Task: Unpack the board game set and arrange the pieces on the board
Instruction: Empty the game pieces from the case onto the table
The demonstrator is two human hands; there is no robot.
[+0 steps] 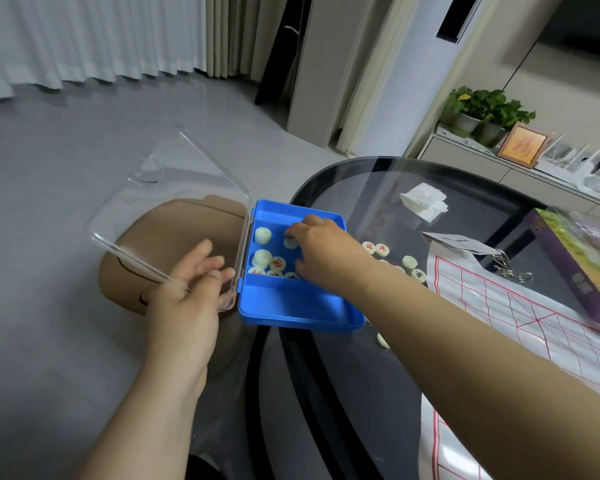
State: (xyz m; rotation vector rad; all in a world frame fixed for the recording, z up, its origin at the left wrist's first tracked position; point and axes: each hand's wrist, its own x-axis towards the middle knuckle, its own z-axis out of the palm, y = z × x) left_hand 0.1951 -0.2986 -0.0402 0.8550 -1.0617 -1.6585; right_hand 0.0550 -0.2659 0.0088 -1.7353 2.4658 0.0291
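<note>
Worktop: a round dark glass worktop (pixel 378 188) takes up the right side.
Board: a white paper board (pixel 534 323) with red lines lies flat on the worktop, to the right of the blue box.
Stool: a brown stool (pixel 118 282) stands on the floor under the clear lid.
Clear lid: the clear lid (pixel 174 188) is swung open to the left of the box.
Blue box: the blue box (pixel 291 306) sits at the left edge of the worktop.
Left hand: the left hand (pixel 184 299) touches the lid's near rim, its fingers quite straight and a bit apart.
Right hand: the right hand (pixel 326 251) reaches into the box with its fingers bent down. I cannot tell if they pinch a piece.
Pieces in box: round pale pieces (pixel 277 263) lie in the box by the right hand.
Loose pieces: more loose pieces (pixel 382 249) lie on the worktop between the box and the board.
</note>
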